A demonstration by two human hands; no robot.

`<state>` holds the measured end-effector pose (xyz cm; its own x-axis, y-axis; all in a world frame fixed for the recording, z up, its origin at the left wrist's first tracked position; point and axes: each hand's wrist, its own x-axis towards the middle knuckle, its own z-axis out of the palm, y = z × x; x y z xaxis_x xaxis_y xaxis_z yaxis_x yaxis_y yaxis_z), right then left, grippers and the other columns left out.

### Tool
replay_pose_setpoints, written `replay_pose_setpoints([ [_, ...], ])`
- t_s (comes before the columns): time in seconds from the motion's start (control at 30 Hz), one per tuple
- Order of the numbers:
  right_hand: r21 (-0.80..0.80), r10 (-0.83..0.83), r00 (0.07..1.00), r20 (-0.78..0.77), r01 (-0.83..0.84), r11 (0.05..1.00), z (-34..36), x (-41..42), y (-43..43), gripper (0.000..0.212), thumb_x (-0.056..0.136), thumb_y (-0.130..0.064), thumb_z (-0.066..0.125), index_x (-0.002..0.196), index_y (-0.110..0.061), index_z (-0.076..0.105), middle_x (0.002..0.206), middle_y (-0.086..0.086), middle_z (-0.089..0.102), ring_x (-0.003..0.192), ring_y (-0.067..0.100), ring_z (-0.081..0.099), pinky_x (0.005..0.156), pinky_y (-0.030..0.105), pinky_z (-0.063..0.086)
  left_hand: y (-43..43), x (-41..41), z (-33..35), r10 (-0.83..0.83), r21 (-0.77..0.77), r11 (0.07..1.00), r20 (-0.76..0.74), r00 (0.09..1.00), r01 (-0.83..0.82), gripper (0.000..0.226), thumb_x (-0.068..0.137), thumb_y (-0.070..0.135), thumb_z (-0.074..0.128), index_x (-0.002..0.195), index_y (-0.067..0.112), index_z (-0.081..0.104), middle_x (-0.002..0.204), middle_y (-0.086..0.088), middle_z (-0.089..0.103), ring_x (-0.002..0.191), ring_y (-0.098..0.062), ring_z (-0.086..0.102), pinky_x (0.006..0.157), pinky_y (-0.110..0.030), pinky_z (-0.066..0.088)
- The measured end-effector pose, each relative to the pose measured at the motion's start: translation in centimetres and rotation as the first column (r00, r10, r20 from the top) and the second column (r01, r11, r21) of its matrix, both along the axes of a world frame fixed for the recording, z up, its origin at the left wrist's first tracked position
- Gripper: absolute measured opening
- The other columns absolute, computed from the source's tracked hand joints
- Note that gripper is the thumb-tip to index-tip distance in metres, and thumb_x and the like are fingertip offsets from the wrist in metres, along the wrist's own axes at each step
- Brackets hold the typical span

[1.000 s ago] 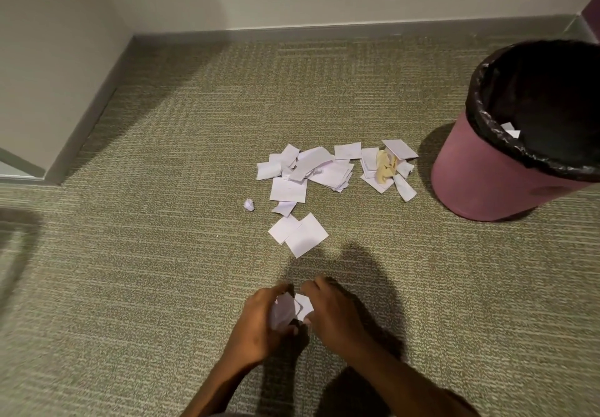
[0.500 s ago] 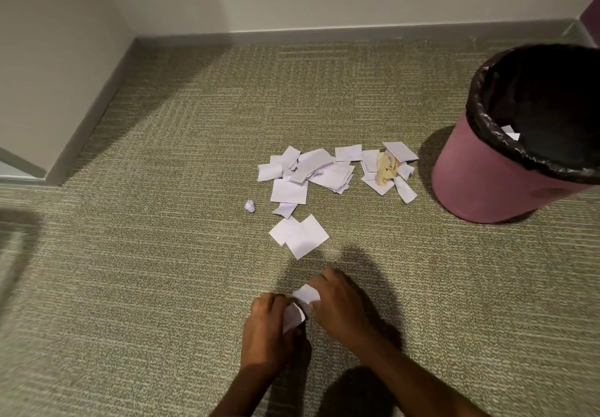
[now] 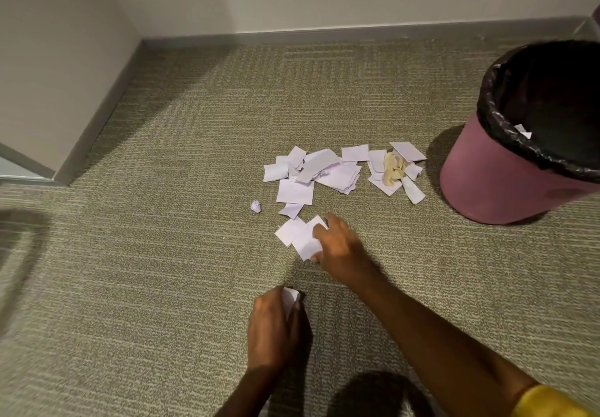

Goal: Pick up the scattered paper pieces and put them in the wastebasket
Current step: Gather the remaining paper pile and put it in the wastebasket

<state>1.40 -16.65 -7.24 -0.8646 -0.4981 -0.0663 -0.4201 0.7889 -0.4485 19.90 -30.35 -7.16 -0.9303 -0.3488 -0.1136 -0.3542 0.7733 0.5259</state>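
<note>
Paper pieces [image 3: 328,173] lie on carpet [image 3: 162,254] beside the wastebasket [image 3: 506,182] (no legible writing). Right hand [image 3: 341,244] pinches a white sheet [image 3: 306,243]; left hand [image 3: 272,332] clutches crumpled scraps [image 3: 289,298].

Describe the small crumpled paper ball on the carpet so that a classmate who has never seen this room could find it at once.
Start at the pink wastebasket on the right and follow the spread of flat paper pieces leftward across the carpet. Just past the spread's left edge lies the crumpled paper ball, alone. Unlike its flat, overlapping neighbours, it is scrunched round and touches nothing else.
</note>
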Motion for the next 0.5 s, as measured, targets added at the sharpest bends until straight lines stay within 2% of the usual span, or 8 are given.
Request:
replay_pose_setpoints([
  [0.1,-0.048,-0.082,0.997,0.005,0.082,0.995,-0.4,0.1,-0.9,0.047,0.063,-0.018,0.094,0.100,-0.017,0.064,0.123,0.007,0.063,0.109,0.032,0.059,0.080,0.042,0.056,-0.5,-1.5,0.2,0.069,0.064,0.996,-0.027,0.997,-0.067,0.027,0.105,0.055,0.054,0.105,0.028,0.050,0.096,0.009,0.057,0.089,-0.016,0.053,0.072,-0.034,0.040],
  [0.2,-0.162,-0.167,0.986,0.015,0.167,0.973,-1.3,0.8,-1.5,0.047,0.059,-0.004,0.090,0.095,-0.016,0.062,0.109,0.006,0.062,0.098,0.032,0.057,0.073,0.041,0.054,-1.7,-4.9,1.1,0.109,0.109,0.989,-0.108,0.988,-0.097,0.026,0.105,0.047,0.059,0.113,0.022,0.054,0.102,0.005,0.057,0.092,-0.018,0.058,0.072,-0.034,0.043],
  [0.3,-0.279,-0.248,0.967,0.052,0.252,0.927,-1.9,1.6,-2.0,0.045,0.060,0.011,0.078,0.094,-0.012,0.060,0.098,0.008,0.058,0.085,0.034,0.057,0.060,0.042,0.050,-2.9,-8.9,2.4,0.107,0.114,0.989,-0.162,0.981,-0.089,0.030,0.107,0.046,0.056,0.119,0.020,0.056,0.108,0.002,0.060,0.097,-0.018,0.057,0.076,-0.037,0.047],
  [0.4,-0.310,-0.333,0.923,0.192,0.379,0.872,-1.4,1.9,-1.9,0.040,0.071,0.006,0.073,0.094,-0.022,0.054,0.093,0.004,0.062,0.080,0.034,0.058,0.056,0.041,0.047,-3.4,-12.7,2.7,0.113,0.058,0.993,-0.115,0.987,-0.107,0.034,0.104,0.048,0.054,0.120,0.018,0.055,0.113,-0.004,0.061,0.103,-0.024,0.058,0.080,-0.040,0.049],
  [0.5,-0.247,-0.411,0.839,0.356,0.509,0.825,-0.7,1.9,-1.2,0.034,0.082,-0.009,0.075,0.095,-0.030,0.052,0.092,-0.001,0.067,0.079,0.029,0.060,0.060,0.035,0.041,-3.1,-15.2,1.9,0.123,-0.002,0.992,0.036,0.992,-0.123,0.043,0.101,0.047,0.055,0.128,0.013,0.054,0.126,-0.010,0.056,0.112,-0.030,0.057,0.083,-0.041,0.048],
])
